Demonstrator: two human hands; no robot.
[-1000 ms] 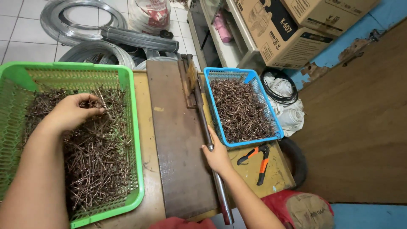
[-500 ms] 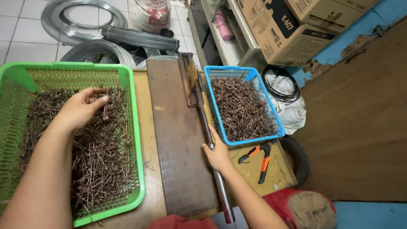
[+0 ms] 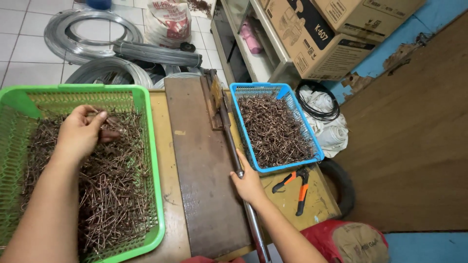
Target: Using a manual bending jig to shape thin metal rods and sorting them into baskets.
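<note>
A head-worn camera looks down on a worn, yellow-topped desk [image 3: 285,192] with scuffed paint. A green plastic basket [image 3: 148,146] fills the desk's left side, heaped with thin brown bent wire pieces [image 3: 112,190]. The person's left hand [image 3: 83,134] rests on the heap near the basket's far edge, fingers curled around a small bunch of the wire pieces.

Down the middle of the desk, from far edge to near edge, lies a long dark brown board [image 3: 200,170]. A metal lever bar [image 3: 234,151] runs along the board's right side, hinged at a bracket near the far edge. The right hand [image 3: 248,182] is closed around this bar, toward the near edge.

Just right of the bar sits a blue plastic basket [image 3: 312,141], also full of brown wire pieces, at the desk's far right corner. Near the right edge, between the blue basket and the near edge, lies a pair of pliers [image 3: 297,187] with orange and black handles.

The room beyond is cluttered. On the pale tiled floor [image 3: 19,29] past the far edge are several coils of grey wire [image 3: 83,34] and a printed sack [image 3: 168,22]. Cardboard boxes [image 3: 317,34] stand on a white shelf unit [image 3: 265,46] at the upper right. Black cable on white cloth [image 3: 324,109] lies beside the blue basket. The right side shows a brown wooden surface and blue wall with peeling paint [image 3: 399,46]. A red and tan bag [image 3: 351,241] sits below the near right corner.
</note>
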